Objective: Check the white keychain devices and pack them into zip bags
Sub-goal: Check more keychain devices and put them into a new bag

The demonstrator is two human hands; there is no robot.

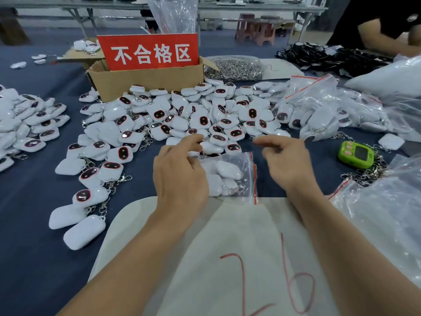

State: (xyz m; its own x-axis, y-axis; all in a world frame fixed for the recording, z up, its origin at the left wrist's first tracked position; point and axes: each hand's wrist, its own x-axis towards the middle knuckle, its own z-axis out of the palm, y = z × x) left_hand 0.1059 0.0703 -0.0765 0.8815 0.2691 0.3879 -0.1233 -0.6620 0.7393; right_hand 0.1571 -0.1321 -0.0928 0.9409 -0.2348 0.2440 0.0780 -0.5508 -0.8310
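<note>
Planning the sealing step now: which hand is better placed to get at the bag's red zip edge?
Right. The red zip edge of the zip bag faces the right hand, which hovers close by with loosely curled fingers, holding nothing. The left hand sits at the bag's opposite end, seemingly steadying it.

The left hand (180,176) sits over the left end of the zip bag (230,176), so its grip underneath is hidden: holding or not, can't tell. The right hand (287,160): fingertips smeared with blur. Both forearms run off the bottom edge, and so does the red scrawl on the white cloth (227,236). At the surface's left edge, a pile of white devices (29,124) is sliced by the frame. Far right corner: a person (382,30), only an arm and dark sleeve showing. The red sign (149,52) blocks the inside of the cardboard box (145,80). The green timer (356,154): screen unreadable.
</note>
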